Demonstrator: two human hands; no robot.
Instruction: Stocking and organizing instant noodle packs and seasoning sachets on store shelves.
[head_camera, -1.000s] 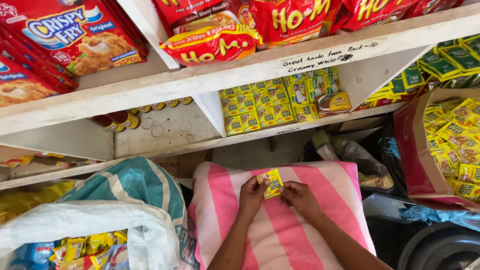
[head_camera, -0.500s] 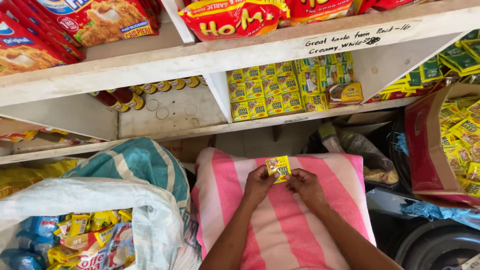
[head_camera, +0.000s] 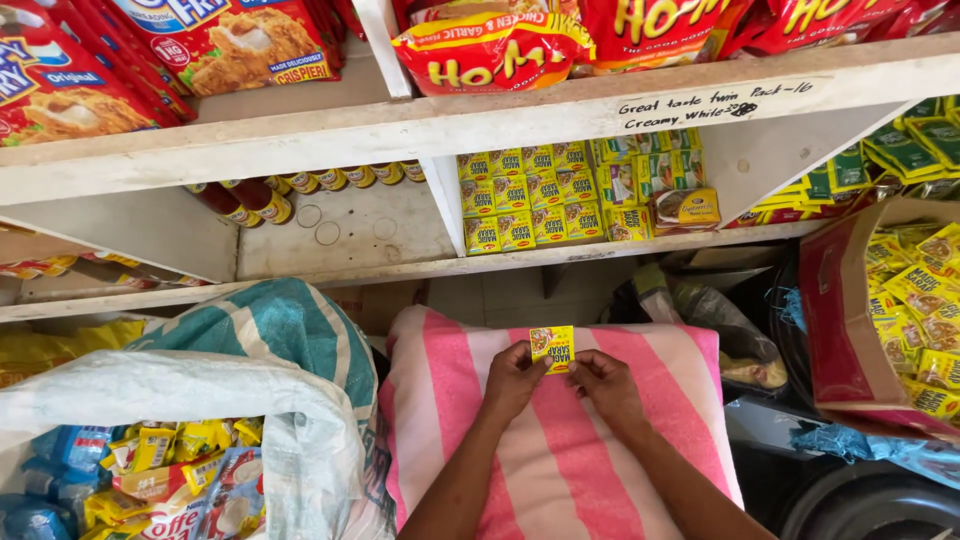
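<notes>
Seasoning sachet (head_camera: 553, 348), small, yellow and red, sits pinched between both hands over the far middle of the pink-and-white striped sack (head_camera: 450, 400). It looks light, thin and flexible, probably with a slick foil skin, so it would crumple rather than break; the sealed side edges seem the surest places to hold. The left hand (head_camera: 513, 380) nips its left edge between thumb and fingertips, and the right hand (head_camera: 606, 385) nips its right edge the same way.

Beyond the sack, the lower shelf (head_camera: 520, 262) carries stacked rows of similar yellow sachets (head_camera: 520, 200). An open white sack (head_camera: 160, 400) of mixed packets lies to the left.

Against the earlier frame, the sachet is held a little flatter and squarer to the camera, and both hands have hardly shifted.
</notes>
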